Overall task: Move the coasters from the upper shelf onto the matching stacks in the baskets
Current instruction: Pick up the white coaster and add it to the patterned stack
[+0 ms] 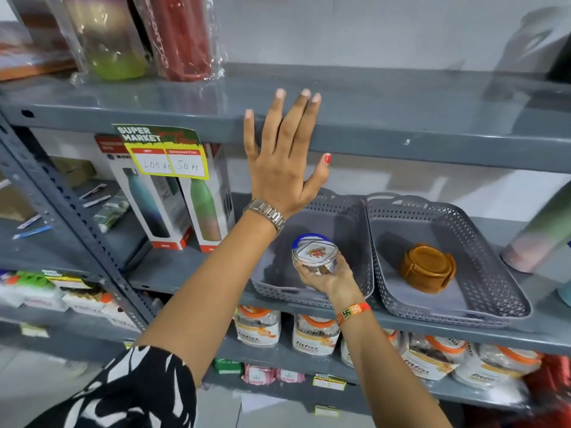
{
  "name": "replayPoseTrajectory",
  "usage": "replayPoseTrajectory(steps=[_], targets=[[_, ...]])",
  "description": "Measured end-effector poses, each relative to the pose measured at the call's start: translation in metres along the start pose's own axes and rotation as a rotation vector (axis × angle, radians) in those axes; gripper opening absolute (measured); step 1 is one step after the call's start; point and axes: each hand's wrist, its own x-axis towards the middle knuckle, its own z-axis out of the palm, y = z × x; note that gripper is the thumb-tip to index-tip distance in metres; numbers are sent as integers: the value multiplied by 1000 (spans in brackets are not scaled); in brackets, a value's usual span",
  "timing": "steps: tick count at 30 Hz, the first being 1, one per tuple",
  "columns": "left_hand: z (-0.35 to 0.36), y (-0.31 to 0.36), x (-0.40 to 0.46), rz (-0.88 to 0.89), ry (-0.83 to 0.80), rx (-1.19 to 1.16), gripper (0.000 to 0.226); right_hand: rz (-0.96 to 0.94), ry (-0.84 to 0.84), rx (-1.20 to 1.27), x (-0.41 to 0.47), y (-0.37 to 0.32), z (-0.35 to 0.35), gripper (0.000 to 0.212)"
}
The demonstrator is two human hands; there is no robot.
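The fingers [309, 268] of the right hand [327, 279] are curling from below around a stack of white coasters [315, 254], thumb on the near left side and the other fingers on the right, clamped on it. The stack is sitting in a clear holder with a blue rim at the back, its flat printed face with a red-orange design tilting up toward the camera and its stacking axis running roughly upright. The hand is holding it over the left grey basket [349, 291], near the front wall; whether the stack is touching the basket floor cannot be told. The right forearm is rising from the lower right, with an orange woven band [352, 313] on the wrist.

The fingers [290, 118] of the left hand [281, 168] are stretching out flat and slightly apart, holding nothing, palm turned away, fingertips reaching over the front edge of the upper shelf [401, 118]. A metal watch [267, 213] is sitting on that wrist, and the arm is running down to a black and white sleeve [123, 393].

Just beside the left basket, the right grey basket [494, 273] is holding a stack of brown coasters [428, 268], lying tilted. Boxed bottles [173, 205] are standing to the left under a yellow price tag [167, 156], and wrapped bottles [148, 35] are standing on the upper shelf at far left. Jars with orange lids [315, 333] are lining the shelf below.
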Motion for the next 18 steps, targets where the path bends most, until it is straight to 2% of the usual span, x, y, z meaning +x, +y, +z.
replayPoseTrajectory(steps=[5,8,13,18], targets=[[4,2,1,-10,52,10,57,-17,41,-41,0,0,-4,46],[7,3,1,-23,76,20,57,-26,44,-80,0,0,-5,49],[9,2,2,-26,96,19,58,-152,83,-214,2,3,0,52],[9,1,2,-22,103,19,58,-191,-3,-476,-6,3,0,20]])
